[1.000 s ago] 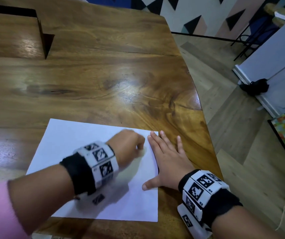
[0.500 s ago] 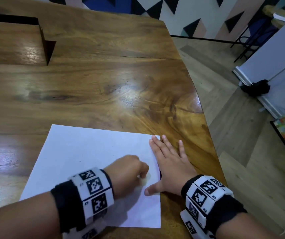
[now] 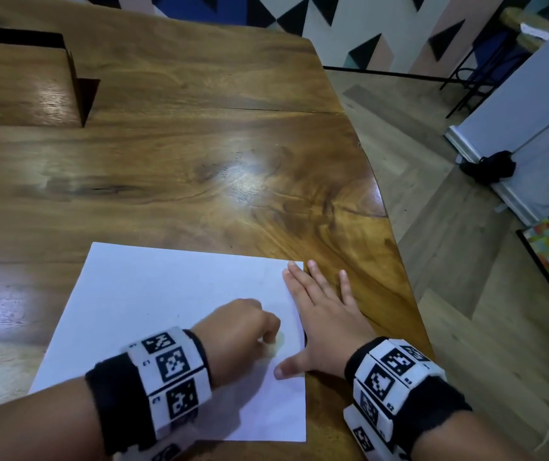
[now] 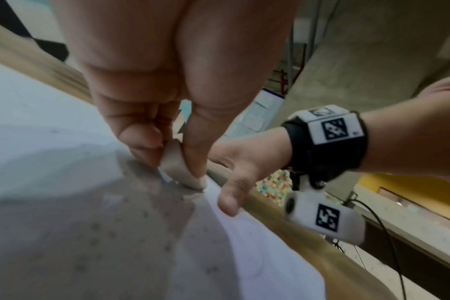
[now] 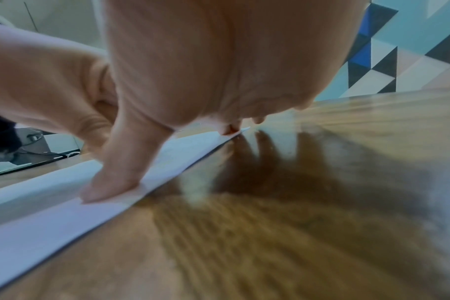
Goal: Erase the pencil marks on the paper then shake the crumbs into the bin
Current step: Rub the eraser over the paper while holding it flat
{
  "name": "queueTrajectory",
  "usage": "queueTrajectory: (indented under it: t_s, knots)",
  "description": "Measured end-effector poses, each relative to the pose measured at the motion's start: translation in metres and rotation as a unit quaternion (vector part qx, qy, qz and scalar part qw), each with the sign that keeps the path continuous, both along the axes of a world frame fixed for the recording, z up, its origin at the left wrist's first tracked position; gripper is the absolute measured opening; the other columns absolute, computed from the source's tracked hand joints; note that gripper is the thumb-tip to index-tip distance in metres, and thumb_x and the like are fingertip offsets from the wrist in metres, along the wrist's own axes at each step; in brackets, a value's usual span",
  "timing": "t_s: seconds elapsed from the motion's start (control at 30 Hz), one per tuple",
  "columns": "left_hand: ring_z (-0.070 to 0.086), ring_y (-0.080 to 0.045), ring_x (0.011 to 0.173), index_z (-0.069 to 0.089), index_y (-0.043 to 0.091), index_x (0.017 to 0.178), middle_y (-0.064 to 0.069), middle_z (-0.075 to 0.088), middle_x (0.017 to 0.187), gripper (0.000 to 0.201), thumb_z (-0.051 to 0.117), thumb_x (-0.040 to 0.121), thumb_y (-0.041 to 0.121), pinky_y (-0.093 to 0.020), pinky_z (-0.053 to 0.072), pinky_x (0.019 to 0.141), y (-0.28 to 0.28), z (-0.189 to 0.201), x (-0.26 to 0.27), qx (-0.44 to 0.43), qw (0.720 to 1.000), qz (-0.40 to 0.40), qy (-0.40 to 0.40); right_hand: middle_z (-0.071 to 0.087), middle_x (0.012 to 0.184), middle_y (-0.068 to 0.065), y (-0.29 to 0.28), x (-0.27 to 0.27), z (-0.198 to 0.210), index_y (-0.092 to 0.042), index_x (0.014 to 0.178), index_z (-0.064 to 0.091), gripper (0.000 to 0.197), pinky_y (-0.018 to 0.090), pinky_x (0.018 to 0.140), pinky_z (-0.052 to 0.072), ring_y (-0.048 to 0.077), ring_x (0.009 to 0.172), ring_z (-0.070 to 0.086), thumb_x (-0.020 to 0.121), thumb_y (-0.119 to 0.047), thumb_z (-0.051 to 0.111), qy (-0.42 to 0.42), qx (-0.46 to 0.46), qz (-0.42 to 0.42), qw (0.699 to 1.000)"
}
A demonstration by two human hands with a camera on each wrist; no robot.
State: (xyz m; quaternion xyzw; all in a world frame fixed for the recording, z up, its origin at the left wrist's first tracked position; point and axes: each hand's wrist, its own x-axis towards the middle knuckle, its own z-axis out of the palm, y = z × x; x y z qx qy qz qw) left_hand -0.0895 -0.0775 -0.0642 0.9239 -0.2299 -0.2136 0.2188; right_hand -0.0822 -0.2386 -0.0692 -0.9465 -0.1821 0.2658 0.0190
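Under the left hand [image 3: 236, 331], eraser [image 4: 179, 168] mostly hidden, marks blurred

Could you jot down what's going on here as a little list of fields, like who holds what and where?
Left hand: pinches an eraser against the paper
Right hand: flat, fingers straight, thumb on the paper's right edge
Paper: lies flat on the wooden table
Pencil marks: faint, hard to make out
Bin: not in view
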Motion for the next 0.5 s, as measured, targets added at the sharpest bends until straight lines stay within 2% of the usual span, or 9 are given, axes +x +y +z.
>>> queueTrajectory:
  t_s: [0.1,0.2,0.23,0.33,0.4,0.5]
  knots:
    - [0.056,-0.024,0.092,0.064,0.017,0.092,-0.004,0.052,0.087,0.013,0.056,0.081,0.018,-0.023,0.033,0.071,0.005,-0.002,0.022,0.017,1.0,0.019,-0.013,-0.032,0.152,-0.012,0.0,0.0,0.0,-0.022,0.147,-0.022,0.135,0.049,0.109,-0.025,0.011,0.135,-0.038,0.058,-0.077,0.063,0.003,-0.002,0.0,1.0]
    - [0.057,-0.026,0.092,0.064,0.014,0.091,-0.007,0.059,0.089,0.012,0.06,0.08,0.015,-0.024,0.036,0.071,0.009,0.0,0.053,0.012,0.992,0.12,-0.047,-0.033,0.152,-0.013,0.0,0.0,0.001,-0.022,0.147,-0.023,0.135,0.05,0.11,-0.024,0.01,0.134,-0.039,0.058,-0.077,0.063,0.005,-0.004,-0.001,1.0]
    - [0.057,-0.026,0.092,0.064,0.014,0.091,-0.008,0.06,0.091,0.011,0.061,0.08,0.014,-0.024,0.038,0.073,0.007,0.001,0.055,0.013,0.99,0.131,-0.051,-0.032,0.152,-0.013,0.0,0.0,0.002,-0.022,0.147,-0.023,0.135,0.05,0.11,-0.024,0.01,0.134,-0.04,0.058,-0.077,0.063,0.005,-0.005,-0.001,1.0]
    - [0.056,-0.027,0.091,0.063,0.014,0.09,-0.009,0.059,0.095,0.014,0.053,0.08,0.01,-0.028,0.039,0.075,-0.002,0.001,0.03,0.017,0.998,0.051,-0.03,-0.031,0.153,-0.012,0.0,0.0,0.001,-0.022,0.148,-0.021,0.135,0.05,0.109,-0.025,0.011,0.135,-0.038,0.058,-0.077,0.063,0.004,-0.001,-0.003,1.0]
    - [0.055,-0.026,0.091,0.061,0.015,0.091,-0.004,0.051,0.089,0.014,0.052,0.081,0.012,-0.03,0.04,0.076,-0.006,-0.001,0.004,0.022,1.0,-0.016,-0.005,-0.031,0.153,-0.012,0.0,0.001,0.001,-0.022,0.148,-0.021,0.135,0.05,0.109,-0.024,0.011,0.135,-0.038,0.058,-0.076,0.064,0.004,0.003,-0.004,1.0]
    - [0.056,-0.026,0.09,0.059,0.017,0.092,-0.003,0.048,0.09,0.012,0.05,0.083,0.015,-0.034,0.045,0.079,-0.003,-0.003,-0.004,0.032,0.999,-0.023,0.008,-0.031,0.152,-0.013,-0.002,0.001,0.0,-0.024,0.147,-0.022,0.136,0.05,0.109,-0.024,0.011,0.135,-0.038,0.057,-0.076,0.065,0.008,0.007,-0.005,1.0]
